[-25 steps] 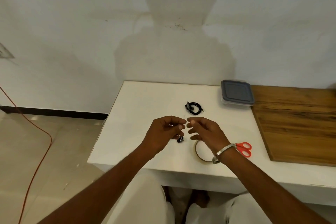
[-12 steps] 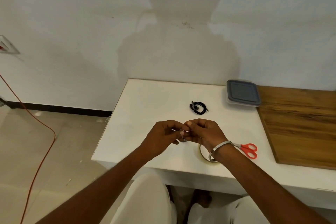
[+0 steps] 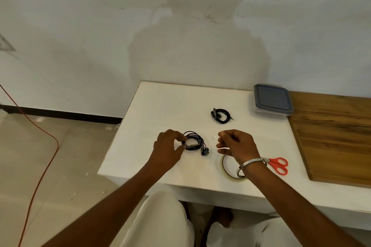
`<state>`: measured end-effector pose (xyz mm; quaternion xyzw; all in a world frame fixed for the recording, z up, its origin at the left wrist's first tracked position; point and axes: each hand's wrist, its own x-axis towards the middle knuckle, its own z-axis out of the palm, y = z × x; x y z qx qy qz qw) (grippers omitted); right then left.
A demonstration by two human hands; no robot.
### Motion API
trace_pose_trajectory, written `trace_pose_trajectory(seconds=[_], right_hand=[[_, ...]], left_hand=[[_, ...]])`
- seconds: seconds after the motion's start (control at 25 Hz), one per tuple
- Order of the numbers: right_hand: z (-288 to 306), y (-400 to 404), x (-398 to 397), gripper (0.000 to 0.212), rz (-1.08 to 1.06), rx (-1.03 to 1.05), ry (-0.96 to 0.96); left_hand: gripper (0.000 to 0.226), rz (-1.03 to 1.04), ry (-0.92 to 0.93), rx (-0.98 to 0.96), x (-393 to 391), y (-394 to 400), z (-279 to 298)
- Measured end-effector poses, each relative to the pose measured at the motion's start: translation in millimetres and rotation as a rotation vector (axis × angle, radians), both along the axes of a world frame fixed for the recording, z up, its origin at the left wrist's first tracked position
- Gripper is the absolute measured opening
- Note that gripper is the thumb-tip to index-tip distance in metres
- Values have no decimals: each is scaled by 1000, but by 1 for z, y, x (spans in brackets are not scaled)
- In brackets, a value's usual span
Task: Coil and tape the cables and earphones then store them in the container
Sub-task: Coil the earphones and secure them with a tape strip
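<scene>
My left hand (image 3: 169, 147) pinches the left side of a coiled pair of black earphones (image 3: 195, 142), whose buds hang at the coil's lower right. My right hand (image 3: 237, 143) is apart from the coil, to its right, its fingertips pinching a small clear strip of tape (image 3: 214, 137). A second black coiled cable (image 3: 220, 115) lies farther back on the white table (image 3: 160, 106). The roll of clear tape (image 3: 227, 168) lies under my right wrist. The lidded container (image 3: 272, 99) stands at the back right.
Red-handled scissors (image 3: 278, 164) lie right of the tape roll. A wooden board (image 3: 333, 136) covers the right side of the table. An orange cord (image 3: 40, 146) runs across the floor on the left. The wall stands right behind the table.
My hands were joined over the earphones; they have parted. The coil now shows in my left hand, and my right hand has drawn right with the strip of tape.
</scene>
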<state>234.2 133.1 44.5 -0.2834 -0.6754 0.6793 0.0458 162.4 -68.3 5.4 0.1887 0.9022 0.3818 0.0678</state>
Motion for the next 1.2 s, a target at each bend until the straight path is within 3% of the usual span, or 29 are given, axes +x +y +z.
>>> trace_pose_trajectory(seconds=[0.16, 0.28, 0.48, 0.84, 0.92, 1.0, 1.12, 1.2], right_hand=[[-5, 2, 0, 12, 13, 69, -6], [-7, 2, -1, 12, 38, 89, -1], [-5, 3, 0, 11, 51, 40, 13], [-3, 0, 0, 13, 53, 4, 25], [-2, 0, -1, 13, 46, -5, 23], [-2, 1, -1, 13, 23, -69, 27], [0, -1, 1, 9, 30, -169, 51], [0, -6, 2, 7, 64, -193, 69]], left_hand=[[42, -205, 163, -382, 2, 22, -9], [42, -192, 294, -545, 1, 36, -17], [26, -239, 405, -665, -7, 38, -25], [51, -250, 404, -671, -17, 29, -20], [39, -208, 329, -599, -15, 31, -17], [26, -47, 92, -443, -17, 32, -11], [25, 119, -345, -58, -26, 27, 1], [23, 179, -542, 226, -25, 24, 14]])
